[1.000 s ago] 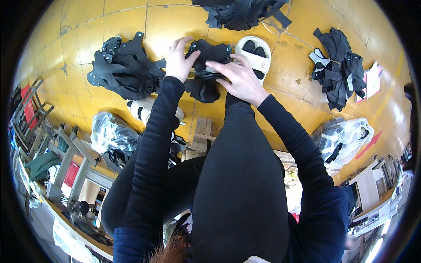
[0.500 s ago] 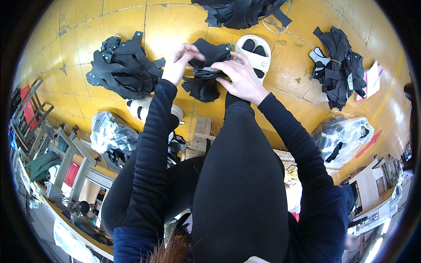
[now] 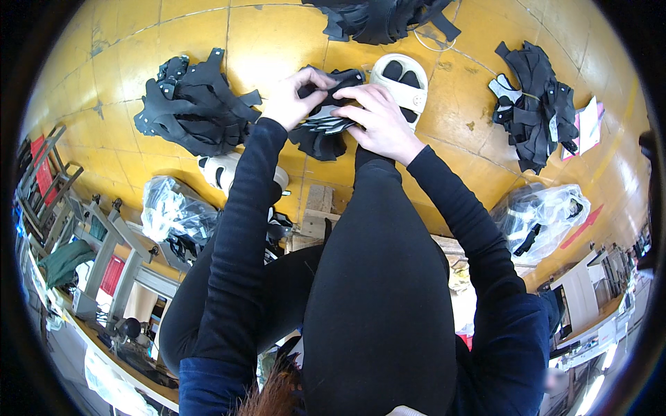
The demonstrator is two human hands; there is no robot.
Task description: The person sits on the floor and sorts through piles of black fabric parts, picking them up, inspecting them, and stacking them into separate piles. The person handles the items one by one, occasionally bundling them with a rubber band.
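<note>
A stack of black cut fabric pieces (image 3: pixel 321 143) is in front of my bent leg, its fanned edges showing pale lines. My right hand (image 3: pixel 381 126) grips the stack from the right, fingers laid over its top edge. At the stack's upper left, my left hand (image 3: pixel 297 98) has thumb and fingers curled together in a pinch on the black fabric; the fingertips partly hide what is between them. A light clog-style shoe (image 3: pixel 397 78) on my right foot is just beyond my right hand.
On the yellow tiled floor (image 3: pixel 277 35) lie a loose black fabric heap (image 3: pixel 194 107) at left, another heap (image 3: pixel 388 21) at the far middle, and a tied bundle (image 3: pixel 538 104) at right. Clear plastic bags (image 3: pixel 177 208) flank my legs. A wooden block (image 3: pixel 319 199) is beneath.
My left hand has moved slightly right and closed its fingers at the fabric's upper edge. The stack's edges have tilted and fanned out. My right hand stays nearly in place.
</note>
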